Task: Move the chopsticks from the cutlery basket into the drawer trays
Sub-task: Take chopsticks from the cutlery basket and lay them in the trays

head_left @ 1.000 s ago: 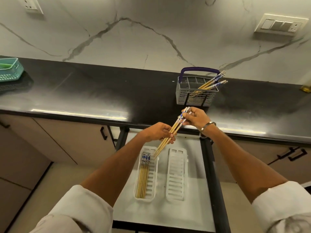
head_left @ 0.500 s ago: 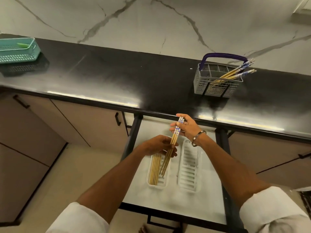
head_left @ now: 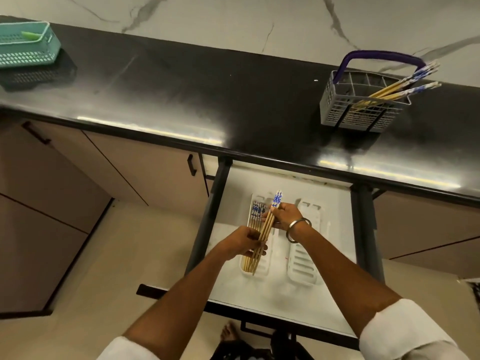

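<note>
A bundle of bamboo chopsticks (head_left: 270,222) with blue-patterned tops is held by both hands just above the left white tray (head_left: 265,266) in the open drawer. My left hand (head_left: 241,242) grips the thin lower ends and my right hand (head_left: 283,214) pinches the upper part. Several chopsticks (head_left: 255,216) lie in that left tray, partly hidden by my hands. The right white tray (head_left: 302,266) holds none that I can see. On the black counter, the grey cutlery basket (head_left: 361,113) with a purple handle holds several more chopsticks (head_left: 400,87).
The open drawer (head_left: 335,245) has a white floor and black side rails. A teal basket (head_left: 23,45) sits at the counter's far left. Closed beige cabinet doors flank the drawer. A bare foot (head_left: 230,333) shows below the drawer front.
Both hands have carried the bundle down from the counter edge to just over the left tray, turning it more in line with the tray. The view has tilted downward.
</note>
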